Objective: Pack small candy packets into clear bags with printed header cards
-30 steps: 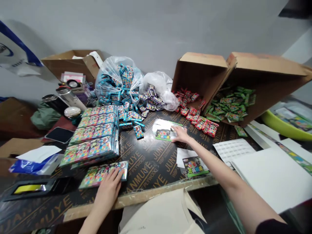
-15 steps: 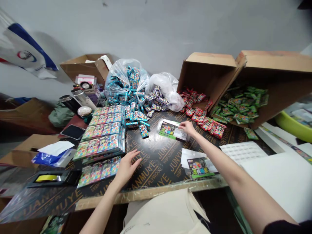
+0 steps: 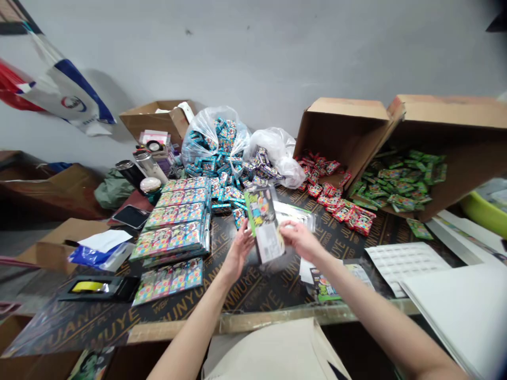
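A clear plastic sleeve with a printed card [image 3: 264, 216] is held upright above the middle of the table, its face dark with green and coloured lettering. My left hand [image 3: 241, 247] grips its left edge, fingers closed. On its right edge my right hand [image 3: 298, 237] pinches it. Behind it on the table lies another clear pack [image 3: 295, 212], pale and partly hidden. Below my right forearm rest more printed sleeves [image 3: 328, 282] and a white paper. To the left stand stacked packs [image 3: 174, 221] of small colourful boxes.
Blue boxes [image 3: 224, 137] spill from a clear bag, beside purple ones [image 3: 261, 161]. Red packets [image 3: 352, 216] and green packets [image 3: 400, 184] come out of tipped cartons. A label sheet [image 3: 404, 261] lies right; a tape dispenser [image 3: 99, 287], phone [image 3: 130, 216] and flasks [image 3: 148, 166] stand left.
My right hand has lifted the printed sleeve off the table and turned it upright. My left hand has moved up and right from beside the stacked packs to take its left edge.
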The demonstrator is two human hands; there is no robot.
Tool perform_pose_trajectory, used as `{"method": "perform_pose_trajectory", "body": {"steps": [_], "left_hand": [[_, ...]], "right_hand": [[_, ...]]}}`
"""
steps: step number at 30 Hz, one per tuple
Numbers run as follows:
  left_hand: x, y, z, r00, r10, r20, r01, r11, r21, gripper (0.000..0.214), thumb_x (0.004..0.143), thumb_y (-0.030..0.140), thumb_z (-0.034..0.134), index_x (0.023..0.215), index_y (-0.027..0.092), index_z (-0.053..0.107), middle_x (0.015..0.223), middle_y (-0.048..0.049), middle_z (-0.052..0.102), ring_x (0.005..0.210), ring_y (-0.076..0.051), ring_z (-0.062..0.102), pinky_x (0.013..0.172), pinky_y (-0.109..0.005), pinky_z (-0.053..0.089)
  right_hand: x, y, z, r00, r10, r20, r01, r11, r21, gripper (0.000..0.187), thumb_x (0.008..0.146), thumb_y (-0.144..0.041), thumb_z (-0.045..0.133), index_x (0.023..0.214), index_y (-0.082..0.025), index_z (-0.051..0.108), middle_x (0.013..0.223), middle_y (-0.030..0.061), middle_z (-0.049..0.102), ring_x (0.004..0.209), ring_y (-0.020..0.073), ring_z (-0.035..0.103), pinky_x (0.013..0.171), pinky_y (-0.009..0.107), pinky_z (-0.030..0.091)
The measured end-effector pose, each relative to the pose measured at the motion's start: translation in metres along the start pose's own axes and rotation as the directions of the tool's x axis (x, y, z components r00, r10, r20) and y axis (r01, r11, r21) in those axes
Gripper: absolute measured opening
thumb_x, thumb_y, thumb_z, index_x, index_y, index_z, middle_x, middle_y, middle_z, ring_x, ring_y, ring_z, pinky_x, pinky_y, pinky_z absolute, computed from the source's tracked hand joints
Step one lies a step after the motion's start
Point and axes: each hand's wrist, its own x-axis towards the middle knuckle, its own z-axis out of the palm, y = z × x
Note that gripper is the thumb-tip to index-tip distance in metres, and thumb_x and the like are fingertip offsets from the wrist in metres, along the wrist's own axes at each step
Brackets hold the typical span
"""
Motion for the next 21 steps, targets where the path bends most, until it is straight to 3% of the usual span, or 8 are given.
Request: {"method": "perform_pose_trajectory", "body": {"steps": [2,5,7,10,12,14,17,21], "left_hand": [[-0.008,0.002,0.013,0.992,-0.083,0.096,0.096,0.985,-0.142,0.074,0.076,0.067,0.030,0.125,0.014,0.045,0.116,-0.0137,0.058,0.105,-0.026,0.055,0.088,-0.040,0.042],[-0.020,0.001,0.023,0.971,-0.176,0.162,0.207,0.957,-0.203,0.077,0.074,0.069,0.029,0.115,0.009,0.053,0.103,-0.0157,0.064,0.095,-0.028,0.059,0.083,-0.042,0.043],[-0.027,-0.001,0.022,0.975,-0.183,0.128,0.207,0.955,-0.212,0.072,0.074,0.066,0.032,0.114,0.010,0.054,0.098,-0.0146,0.066,0.089,-0.027,0.061,0.081,-0.041,0.044],[-0.034,-0.006,0.017,0.967,-0.226,0.115,0.244,0.952,-0.185,0.064,0.073,0.061,0.040,0.113,0.013,0.055,0.093,-0.0116,0.067,0.083,-0.025,0.062,0.079,-0.038,0.045],[-0.036,-0.010,0.014,0.948,-0.281,0.151,0.305,0.938,-0.165,0.057,0.072,0.055,0.046,0.110,0.014,0.057,0.091,-0.0105,0.068,0.082,-0.024,0.063,0.079,-0.037,0.045],[-0.037,-0.015,0.014,0.935,-0.313,0.165,0.338,0.928,-0.154,0.050,0.072,0.049,0.050,0.106,0.015,0.059,0.093,-0.0100,0.067,0.085,-0.023,0.062,0.080,-0.035,0.045],[-0.036,-0.017,0.014,0.941,-0.296,0.162,0.314,0.944,-0.098,0.047,0.070,0.047,0.054,0.106,0.017,0.059,0.099,-0.0084,0.066,0.091,-0.023,0.059,0.079,-0.032,0.044],[-0.031,-0.008,0.012,0.945,-0.248,0.215,0.245,0.969,0.041,0.052,0.061,0.045,0.063,0.103,0.015,0.061,0.091,-0.0069,0.066,0.083,-0.021,0.059,0.070,-0.028,0.043]], "right_hand": [[-0.023,0.018,0.031,0.992,0.110,0.066,-0.119,0.983,0.141,0.036,0.065,-0.047,0.065,0.078,-0.020,0.046,0.062,-0.0018,0.057,0.049,0.0112,0.052,0.050,0.026,0.045],[-0.041,0.032,0.052,0.995,0.104,0.013,-0.103,0.994,-0.045,0.036,0.064,-0.049,0.066,0.072,-0.020,0.047,0.056,-0.0036,0.051,0.047,0.0119,0.049,0.048,0.027,0.044],[-0.042,0.027,0.049,0.985,-0.103,-0.136,0.059,0.953,-0.297,0.034,0.061,-0.045,0.070,0.073,-0.020,0.050,0.062,-0.0014,0.052,0.057,0.0153,0.051,0.057,0.031,0.045],[-0.037,0.002,0.037,0.864,-0.457,-0.211,0.297,0.801,-0.520,0.037,0.062,-0.038,0.071,0.090,-0.021,0.054,0.088,0.0043,0.057,0.085,0.0207,0.053,0.078,0.034,0.043],[-0.033,-0.015,0.032,0.842,-0.529,-0.107,0.405,0.751,-0.522,0.046,0.064,-0.035,0.070,0.103,-0.023,0.051,0.101,0.0052,0.055,0.096,0.0212,0.050,0.086,0.034,0.039],[-0.028,-0.025,0.030,0.864,-0.503,0.003,0.439,0.752,-0.491,0.048,0.064,-0.034,0.071,0.106,-0.023,0.050,0.095,0.0032,0.056,0.091,0.0192,0.052,0.083,0.032,0.039],[-0.021,-0.031,0.027,0.885,-0.444,0.139,0.449,0.740,-0.501,0.031,0.062,-0.036,0.073,0.081,-0.020,0.055,0.075,-0.0005,0.054,0.073,0.0158,0.051,0.071,0.028,0.039],[-0.017,-0.036,0.019,0.837,-0.369,0.404,0.542,0.663,-0.517,0.028,0.065,-0.039,0.071,0.061,-0.017,0.054,0.069,-0.0002,0.057,0.071,0.0153,0.051,0.077,0.030,0.036]]}}
